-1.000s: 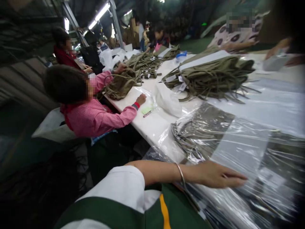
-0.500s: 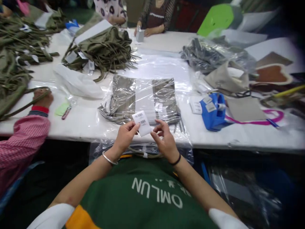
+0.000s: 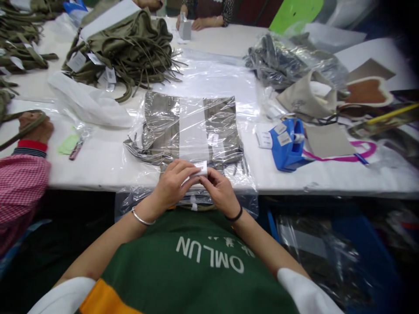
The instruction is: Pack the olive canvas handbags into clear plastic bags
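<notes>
My left hand (image 3: 172,185) and my right hand (image 3: 218,189) meet at the near edge of the white table (image 3: 108,163). Both pinch a small white barcode label (image 3: 200,168) between their fingertips. Just beyond them lies a clear plastic bag (image 3: 191,128) holding a folded olive-grey item with a white card inside. More plastic-wrapped pieces hang over the table edge below my hands.
A pile of olive strapped bags (image 3: 127,46) lies at the back left, with a white plastic bag (image 3: 88,104) before it. A blue label dispenser (image 3: 286,144) sits right of me. A person's pink-sleeved hand (image 3: 31,128) rests at the left. Another person's hands (image 3: 196,22) work across the table.
My view swung from the left neighbour to the table in front. My hands took up a white label, then brought it lower and closer together, now pinched between both.
</notes>
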Demonstrator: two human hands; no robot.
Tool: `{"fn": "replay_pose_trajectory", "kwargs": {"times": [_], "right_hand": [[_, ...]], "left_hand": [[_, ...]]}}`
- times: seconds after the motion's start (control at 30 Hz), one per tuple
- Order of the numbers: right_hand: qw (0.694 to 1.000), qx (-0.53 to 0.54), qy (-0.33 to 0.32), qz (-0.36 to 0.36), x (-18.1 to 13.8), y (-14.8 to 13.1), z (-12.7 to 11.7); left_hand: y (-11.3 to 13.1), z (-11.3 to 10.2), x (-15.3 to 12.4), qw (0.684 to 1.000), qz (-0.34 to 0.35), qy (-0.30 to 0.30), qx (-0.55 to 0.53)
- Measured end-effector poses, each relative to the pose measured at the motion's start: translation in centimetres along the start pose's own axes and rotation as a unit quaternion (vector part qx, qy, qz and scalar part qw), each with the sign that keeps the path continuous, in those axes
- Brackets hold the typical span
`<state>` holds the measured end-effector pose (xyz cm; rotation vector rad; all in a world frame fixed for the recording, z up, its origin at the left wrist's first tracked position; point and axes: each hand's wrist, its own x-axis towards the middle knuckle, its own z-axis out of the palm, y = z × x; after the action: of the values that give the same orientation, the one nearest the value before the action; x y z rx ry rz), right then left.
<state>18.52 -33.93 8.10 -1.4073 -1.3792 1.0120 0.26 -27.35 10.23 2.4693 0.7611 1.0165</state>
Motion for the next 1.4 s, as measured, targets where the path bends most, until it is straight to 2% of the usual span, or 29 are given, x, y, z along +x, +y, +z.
{"fn": "replay_pose_trajectory", "kwargs": {"times": [0.23,0.33,0.43,0.53,0.63,0.73,0.8,0.9,0.97,1.03,1.07,1.1,1.13,1.2,1.23,1.3,1.4], "right_hand": [[0.992,-0.104,0.009,-0.072,-0.3,-0.8,-1.6],[0.990,-0.112,0.022,-0.083,-0.3,-0.8,-2.0],[0.993,-0.089,0.015,-0.079,-0.4,-0.7,-2.4],[0.998,-0.037,0.015,-0.055,-0.5,-0.1,-3.7],[0.997,0.015,0.070,-0.015,-0.2,1.8,-7.0],[0.982,0.043,0.182,0.012,1.4,4.4,-12.2],[0.965,0.039,0.258,0.034,2.9,6.0,-16.1],[0.939,-0.027,0.315,0.139,4.8,7.4,-21.1],[0.913,-0.096,0.335,0.213,5.0,7.4,-22.9],[0.888,-0.178,0.357,0.228,4.4,6.8,-22.7],[0.887,-0.205,0.357,0.207,4.0,6.3,-21.7],[0.900,-0.211,0.340,0.175,3.4,5.7,-20.3],[0.925,-0.187,0.303,0.133,2.9,4.9,-18.5],[0.980,-0.056,0.181,0.054,2.0,3.1,-14.6],[0.993,0.016,0.118,0.029,1.7,2.2,-12.8],[0.993,0.116,0.025,0.009,1.5,0.5,-9.8],[0.988,0.153,-0.011,0.011,1.8,-0.8,-7.0]], "left_hand": [[-0.5,1.4,0.0,0.997,0.059,0.006,0.038],[-0.3,1.9,0.4,0.999,0.051,0.011,0.012],[0.4,2.2,1.1,0.998,-0.027,0.026,-0.059],[0.8,2.1,2.2,0.973,-0.172,0.042,-0.147],[0.5,2.2,3.8,0.920,-0.298,0.077,-0.242],[0.1,2.9,5.1,0.874,-0.344,0.112,-0.325],[-0.1,3.8,5.5,0.852,-0.363,0.101,-0.363],[-0.6,5.1,5.5,0.808,-0.403,0.070,-0.425],[-1.1,5.7,5.5,0.765,-0.438,0.058,-0.468],[-1.2,5.9,5.6,0.728,-0.465,0.055,-0.501],[-1.0,5.9,5.7,0.713,-0.473,0.052,-0.515],[-0.5,5.7,5.8,0.698,-0.480,0.043,-0.530],[0.0,5.5,5.9,0.679,-0.488,0.026,-0.547],[1.4,5.2,6.1,0.628,-0.503,-0.027,-0.593],[1.9,5.1,6.2,0.597,-0.508,-0.058,-0.619],[2.5,5.0,6.0,0.540,-0.504,-0.108,-0.665],[2.5,4.9,5.1,0.487,-0.483,-0.137,-0.715]]}}
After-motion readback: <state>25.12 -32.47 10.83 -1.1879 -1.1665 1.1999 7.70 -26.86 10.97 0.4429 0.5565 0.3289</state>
